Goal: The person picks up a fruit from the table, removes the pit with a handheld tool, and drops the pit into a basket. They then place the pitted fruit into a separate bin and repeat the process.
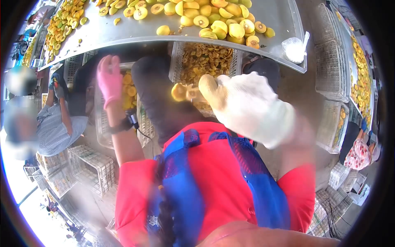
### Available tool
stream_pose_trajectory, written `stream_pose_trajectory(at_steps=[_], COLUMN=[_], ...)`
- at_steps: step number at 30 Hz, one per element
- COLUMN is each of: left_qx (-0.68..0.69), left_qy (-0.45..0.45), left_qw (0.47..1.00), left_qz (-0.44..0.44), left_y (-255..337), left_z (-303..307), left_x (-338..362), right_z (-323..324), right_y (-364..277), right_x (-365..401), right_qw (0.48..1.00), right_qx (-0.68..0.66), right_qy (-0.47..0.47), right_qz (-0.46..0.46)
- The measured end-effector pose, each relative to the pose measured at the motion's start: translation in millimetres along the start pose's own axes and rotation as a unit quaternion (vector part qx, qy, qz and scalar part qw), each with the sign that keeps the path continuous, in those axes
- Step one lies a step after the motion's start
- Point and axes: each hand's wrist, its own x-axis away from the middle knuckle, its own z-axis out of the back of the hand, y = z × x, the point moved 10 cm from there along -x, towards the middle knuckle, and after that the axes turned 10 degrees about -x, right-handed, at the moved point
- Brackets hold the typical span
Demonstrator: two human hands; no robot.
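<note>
My left hand (pixel 110 80), in a pink glove, is open with its fingers stretched out, beside a white crate of yellow fruit halves (pixel 129 90). A white glove with a tan finger end covers my right hand (pixel 242 103), which is curled and blurred over my lap. Right by its tan end shows a smeared yellow fruit piece (pixel 179 92) with brownish bits; what the fingers close on I cannot tell. Behind that hand, between my knees, a white crate (pixel 176 61) holds brownish-yellow fruit scraps (pixel 207 59).
A metal table (pixel 135 31) with a raised rim carries piles of yellow fruit (pixel 218 20), many halved. A knotted plastic bag (pixel 293 49) lies at its right corner. Stacked crates (pixel 331 70) stand right, more crates (pixel 91 166) at lower left. Co-workers (pixel 59 123) sit at both sides.
</note>
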Motion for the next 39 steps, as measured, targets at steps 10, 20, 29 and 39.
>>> stream_pose_trajectory(at_steps=[10, 20, 29, 39], left_qx=[0.025, 0.104, 0.036, 0.037], left_qy=[-0.053, -0.187, -0.179, -0.130], left_qw=[0.973, 0.972, 0.977, 0.990], left_qz=[-0.221, -0.096, -0.108, 0.038], left_y=[91, 67, 76, 31], left_z=[-72, -118, -124, -159], left_x=[32, 26, -9, -175], right_z=[64, 78, 72, -82], right_y=[-72, -88, -32, 121], right_x=[28, 31, 18, 33], right_qw=[0.978, 0.959, 0.971, 0.970], right_qx=[0.183, 0.216, 0.191, -0.167], right_qy=[0.052, 0.128, 0.116, 0.028], right_qz=[0.084, 0.132, 0.085, -0.172])
